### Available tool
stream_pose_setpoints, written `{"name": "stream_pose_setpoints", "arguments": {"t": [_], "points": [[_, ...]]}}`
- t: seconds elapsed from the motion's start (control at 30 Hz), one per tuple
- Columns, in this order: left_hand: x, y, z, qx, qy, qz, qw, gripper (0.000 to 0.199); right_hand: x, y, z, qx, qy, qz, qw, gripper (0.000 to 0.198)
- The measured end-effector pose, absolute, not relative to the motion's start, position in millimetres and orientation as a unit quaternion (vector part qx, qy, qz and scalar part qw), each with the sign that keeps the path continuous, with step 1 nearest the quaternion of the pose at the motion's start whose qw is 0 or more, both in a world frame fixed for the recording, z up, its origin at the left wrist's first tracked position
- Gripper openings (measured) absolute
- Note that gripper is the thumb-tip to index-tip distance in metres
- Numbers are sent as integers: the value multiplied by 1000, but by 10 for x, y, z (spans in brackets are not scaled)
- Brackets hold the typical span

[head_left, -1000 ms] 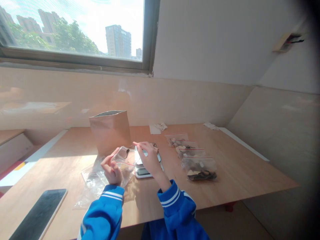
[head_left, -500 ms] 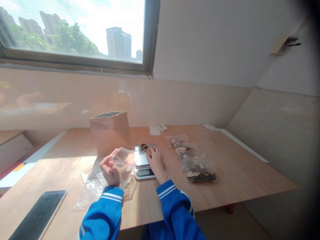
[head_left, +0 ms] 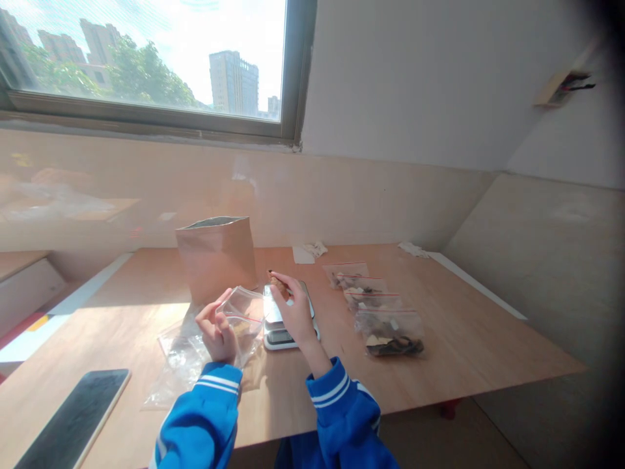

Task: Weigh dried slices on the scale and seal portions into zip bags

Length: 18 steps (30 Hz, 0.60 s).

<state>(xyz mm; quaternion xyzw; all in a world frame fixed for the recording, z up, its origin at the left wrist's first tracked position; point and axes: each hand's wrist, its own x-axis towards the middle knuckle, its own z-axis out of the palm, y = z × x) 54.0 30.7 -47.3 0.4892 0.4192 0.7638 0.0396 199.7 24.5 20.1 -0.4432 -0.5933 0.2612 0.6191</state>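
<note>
My left hand [head_left: 217, 333] is closed on the edge of a clear zip bag [head_left: 248, 311] with a red seal line. The bag's mouth stands open toward the scale, and something pale shows low in it, too blurred to name. Between the thumb and fingers of my right hand [head_left: 297, 314] are brown dried pieces [head_left: 278, 284], lifted above the steel plate of a white kitchen scale [head_left: 272, 339]. My right hand hides much of the plate and part of the display.
A brown paper pouch [head_left: 217, 260] stands open behind the left hand. Empty clear bags [head_left: 180, 355] and a phone [head_left: 73, 420] lie at left. Several filled zip bags [head_left: 393, 332] form a row at right. Crumpled white paper [head_left: 315, 249] lies at the back.
My right hand has picked the brown pieces up off the scale plate and moved left with them, toward the bag. My left hand and its bag have barely moved.
</note>
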Motion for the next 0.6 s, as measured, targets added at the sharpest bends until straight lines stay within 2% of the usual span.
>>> {"name": "stream_pose_setpoints", "arguments": {"t": [0.17, 0.47, 0.6], "points": [[555, 295, -430, 466, 413, 780, 59, 26, 1805, 108, 317, -354, -637, 381, 569, 29], [567, 281, -430, 467, 417, 775, 80, 28, 1791, 107, 239, -412, -627, 384, 539, 27], [554, 301, -455, 479, 415, 769, 77, 29, 1754, 109, 247, -434, -656, 333, 521, 24]]}}
